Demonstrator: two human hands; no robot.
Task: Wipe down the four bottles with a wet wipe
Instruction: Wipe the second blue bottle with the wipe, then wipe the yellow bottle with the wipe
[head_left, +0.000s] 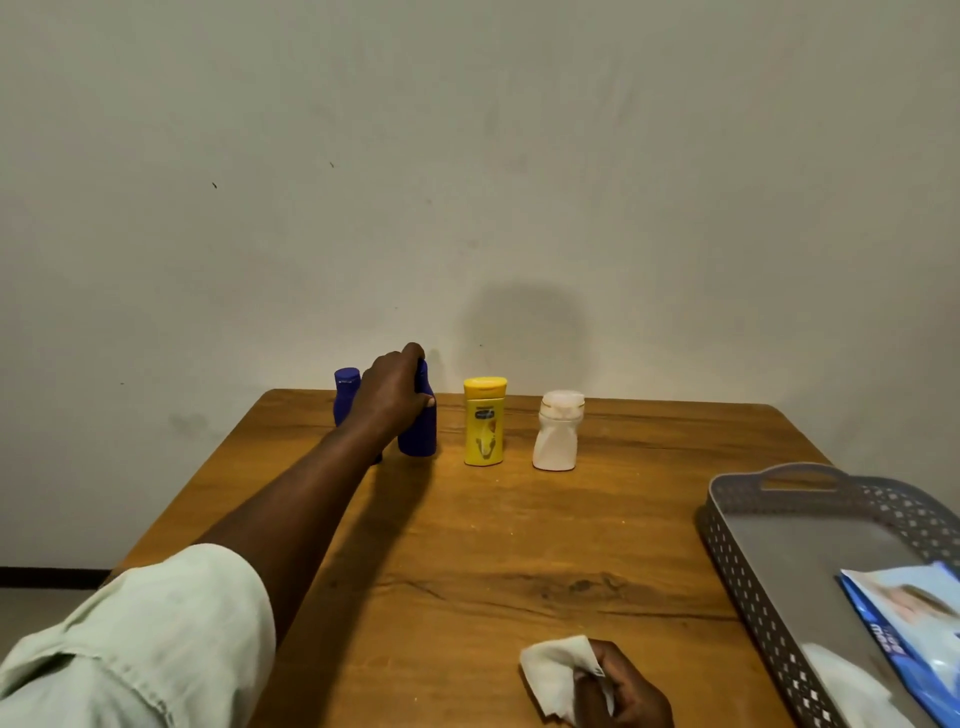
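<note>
- Head view: four bottles stand upright in a row along the far edge of the tabletop (467, 545), close to the wall.
- From left to right they are a blue bottle (345, 395), a second blue bottle (420, 436), a yellow bottle (484, 422) and a white bottle (557, 432).
- The left hand (392, 389) reaches far across the tabletop, its fingers curled round the neck and shoulder of the second blue bottle, gripping it. The bottle's base looks close to the tabletop; whether it touches cannot be told.
- The right hand (621, 686) rests near the front edge, well apart from the row, fingers closed on a crumpled white wipe (556, 675).
- A grey perforated tray (748, 571) sits at the right and holds a blue pack of wipes (904, 618) and a loose white sheet (841, 680).
- What the next move depends on: the gripped bottle lies far ahead and to the left of the wipe, its long axis vertical. The left hand already holds it, so my judgement is that the bottle must come back toward the right hand for wiping.
- The first blue bottle stands just beside the gripped one and could be knocked.
</note>
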